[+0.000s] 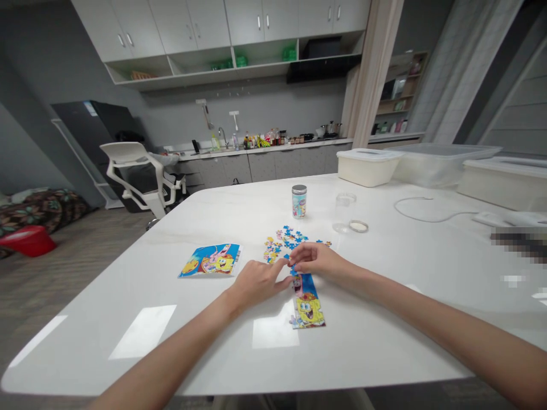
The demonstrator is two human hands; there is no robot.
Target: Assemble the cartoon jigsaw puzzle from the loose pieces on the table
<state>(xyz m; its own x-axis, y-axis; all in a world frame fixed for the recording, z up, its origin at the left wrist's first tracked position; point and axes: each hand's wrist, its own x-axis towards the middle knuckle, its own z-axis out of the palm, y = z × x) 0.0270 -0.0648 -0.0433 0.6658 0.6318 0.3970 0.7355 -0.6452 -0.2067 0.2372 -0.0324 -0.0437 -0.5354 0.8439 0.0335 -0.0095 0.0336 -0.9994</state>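
On the white table lies a strip of joined jigsaw puzzle with a yellow cartoon sponge and a pink figure. My left hand reaches its upper left edge, thumb and index finger apart, the fingertips at the pieces. My right hand is closed in a pinch over the strip's top end, on what looks like a small blue puzzle piece, mostly hidden by the fingers. Just beyond both hands is a spread of loose puzzle pieces, blue, yellow and pink. Left of my left hand rests a picture sheet with the same cartoon.
Behind the pieces stands a printed can with a metallic lid. To its right are a clear jar and a round lid. Lidded plastic boxes and a white cable occupy the right rear. A chair stands beyond the table's left edge.
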